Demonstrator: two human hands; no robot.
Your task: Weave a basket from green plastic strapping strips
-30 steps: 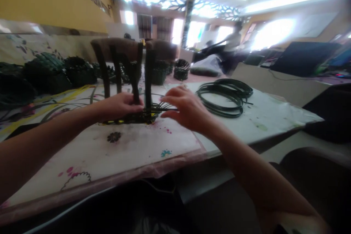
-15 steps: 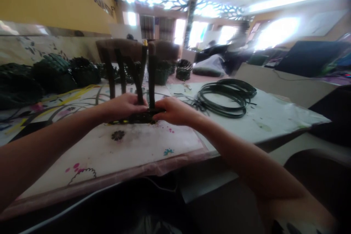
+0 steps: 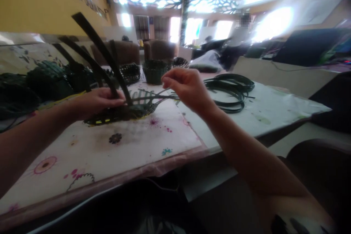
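A partly woven dark green basket [image 3: 109, 114] rests on the table with flat strips standing up from its base, several leaning left. My left hand [image 3: 100, 99] is closed on the basket's edge, its thumb and fingers at the foot of the upright strips. From the basket's right side a thin dark weaving strip [image 3: 153, 97] runs across to my right hand [image 3: 189, 87]. That hand is raised to the right of the basket, fingers curled and thumb against the forefinger. The strip meets its underside; the exact grip is hidden.
Coils of dark strip [image 3: 230, 93] lie on the table to the right. Finished-looking woven baskets [image 3: 156, 71] stand along the back and left. The front edge of the flowered tablecloth [image 3: 153, 166] is close to me. A person [image 3: 236, 40] stands in the background.
My right hand has come away from the basket, up and to the right. The basket has turned and its upright strips now lean left; my left hand has shifted left.
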